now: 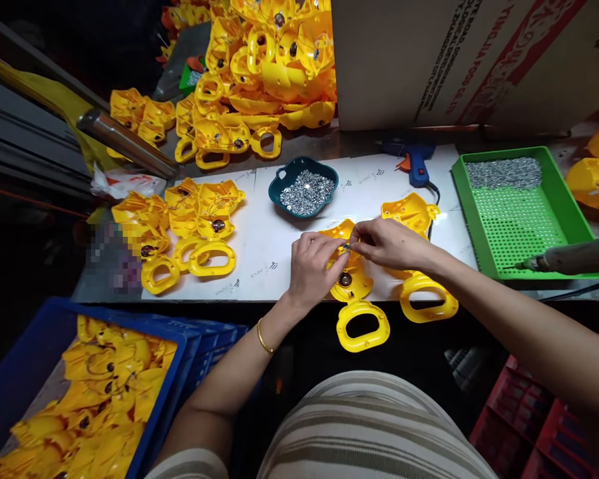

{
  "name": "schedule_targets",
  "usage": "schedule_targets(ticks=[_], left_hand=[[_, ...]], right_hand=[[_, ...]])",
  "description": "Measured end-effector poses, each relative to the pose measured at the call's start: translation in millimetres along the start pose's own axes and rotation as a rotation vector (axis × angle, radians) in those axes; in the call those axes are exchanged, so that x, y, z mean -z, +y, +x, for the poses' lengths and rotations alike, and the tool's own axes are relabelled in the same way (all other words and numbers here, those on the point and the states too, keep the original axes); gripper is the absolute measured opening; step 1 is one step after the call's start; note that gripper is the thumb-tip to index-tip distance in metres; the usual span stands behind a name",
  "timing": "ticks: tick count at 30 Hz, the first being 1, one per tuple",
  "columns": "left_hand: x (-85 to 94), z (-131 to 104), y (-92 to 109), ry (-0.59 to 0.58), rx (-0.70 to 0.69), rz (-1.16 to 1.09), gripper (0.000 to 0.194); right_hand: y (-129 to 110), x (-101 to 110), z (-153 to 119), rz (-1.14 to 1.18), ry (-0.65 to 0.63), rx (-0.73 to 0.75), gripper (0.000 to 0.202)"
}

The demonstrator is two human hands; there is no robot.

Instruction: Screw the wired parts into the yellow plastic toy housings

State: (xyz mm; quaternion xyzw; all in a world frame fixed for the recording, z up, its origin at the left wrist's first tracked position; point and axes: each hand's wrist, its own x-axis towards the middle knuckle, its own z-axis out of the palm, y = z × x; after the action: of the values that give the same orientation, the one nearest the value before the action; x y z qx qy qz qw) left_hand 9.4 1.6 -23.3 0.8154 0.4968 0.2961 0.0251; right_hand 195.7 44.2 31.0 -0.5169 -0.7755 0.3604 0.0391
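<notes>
A yellow plastic shell half with a looped handle [363, 326] lies on the white sheet, its handle hanging over the table's front edge. A round dark speaker-like part sits inside it. Over its upper part, my left hand [313, 266] and my right hand [392, 241] meet with pinched fingers. Between the fingertips shows a tiny green part, perhaps a small circuit board [346, 247], mostly covered. Both hands appear closed on it. To the right, partly under my right forearm, lies a second yellow shell half [408, 211].
Ahead stand a dark teal bowl [303, 163] of small screws and a blue glue gun [419, 166]. A green tray [509, 233] holds metal pieces; an electric screwdriver [574, 258] overhangs it. Yellow shells [212, 258] lie left. A blue crate [180, 372] and a cardboard box [404, 66] flank me.
</notes>
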Motion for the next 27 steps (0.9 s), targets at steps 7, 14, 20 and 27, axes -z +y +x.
schedule_targets(ticks=[7, 14, 20, 27], left_hand=[[-5.9, 0, -5, 0.036, -0.074, 0.013, 0.02], [-9.8, -2, -13, 0.03, 0.009, -0.102, 0.017], [-4.3, -1, -14, -0.001, 0.013, -0.083, 0.015], [-2.7, -5, -12, 0.079, 0.083, -0.143, 0.015]], right_hand=[[-1, -7, 3, -0.084, -0.021, -0.023, 0.024], [-2, -10, -2, -0.334, 0.085, -0.03, 0.037], [4, -18, -12, -0.376, 0.046, -0.016, 0.035], [2, -23, -15, -0.324, 0.167, 0.023, 0.033]])
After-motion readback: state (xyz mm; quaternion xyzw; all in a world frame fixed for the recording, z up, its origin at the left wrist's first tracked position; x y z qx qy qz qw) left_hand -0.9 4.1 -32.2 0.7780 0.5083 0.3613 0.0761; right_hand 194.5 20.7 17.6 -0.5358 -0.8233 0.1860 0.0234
